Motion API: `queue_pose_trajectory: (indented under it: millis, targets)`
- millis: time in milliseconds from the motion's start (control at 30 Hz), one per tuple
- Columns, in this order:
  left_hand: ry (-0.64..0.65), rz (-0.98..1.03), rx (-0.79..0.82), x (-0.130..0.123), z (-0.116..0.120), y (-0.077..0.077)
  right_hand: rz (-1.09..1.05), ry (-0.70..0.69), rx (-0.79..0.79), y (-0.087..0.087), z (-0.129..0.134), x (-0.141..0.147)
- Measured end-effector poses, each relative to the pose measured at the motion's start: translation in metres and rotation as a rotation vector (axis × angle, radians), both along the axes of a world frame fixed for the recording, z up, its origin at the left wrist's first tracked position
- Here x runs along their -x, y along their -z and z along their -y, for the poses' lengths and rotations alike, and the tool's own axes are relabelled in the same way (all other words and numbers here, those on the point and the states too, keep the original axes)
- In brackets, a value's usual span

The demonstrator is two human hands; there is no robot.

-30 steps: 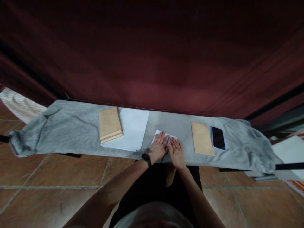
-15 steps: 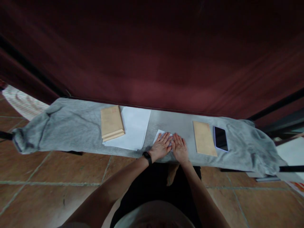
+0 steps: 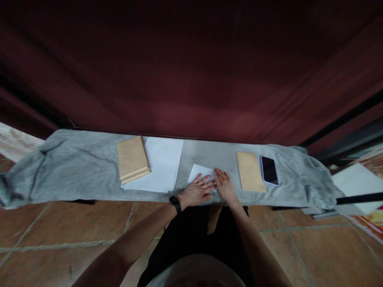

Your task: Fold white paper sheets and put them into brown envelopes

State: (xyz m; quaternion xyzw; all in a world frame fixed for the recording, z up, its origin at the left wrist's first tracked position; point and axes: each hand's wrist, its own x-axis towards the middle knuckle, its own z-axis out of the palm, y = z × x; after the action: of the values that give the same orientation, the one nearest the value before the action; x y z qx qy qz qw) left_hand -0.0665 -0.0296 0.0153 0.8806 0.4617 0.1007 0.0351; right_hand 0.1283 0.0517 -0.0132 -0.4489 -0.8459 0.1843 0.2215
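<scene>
The spread left hand [image 3: 195, 194] steadied the paper [image 3: 197, 170] while the right hand [image 3: 225, 185], grip indeterminable, apparently pressed its edge; even pressure was required next.

There are two hands [image 3: 195, 193] [image 3: 224, 185], one watch [image 3: 175, 203], one phone [image 3: 269, 170], one board [image 3: 250, 172], one board stack [image 3: 132, 156], one small paper [image 3: 196, 171], one paper pile [image 3: 165, 163].

Dim o/all; red cloth [image 3: 191, 115] near-black at top of frame. Wide-angle warp twd L/R edges, detail soft.
</scene>
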Motion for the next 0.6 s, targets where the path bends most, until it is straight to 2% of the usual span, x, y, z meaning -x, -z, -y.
queue_pose_trajectory:
  millis: [433,600]
  targets:
    - [0.013,-0.04,-0.062,-0.011,0.022,0.002,0.063,-0.008,-0.065,0.001,0.003,0.0]
    - [0.011,-0.06,-0.089,-0.011,0.025,0.002,0.078,0.038,-0.066,-0.007,-0.002,0.006]
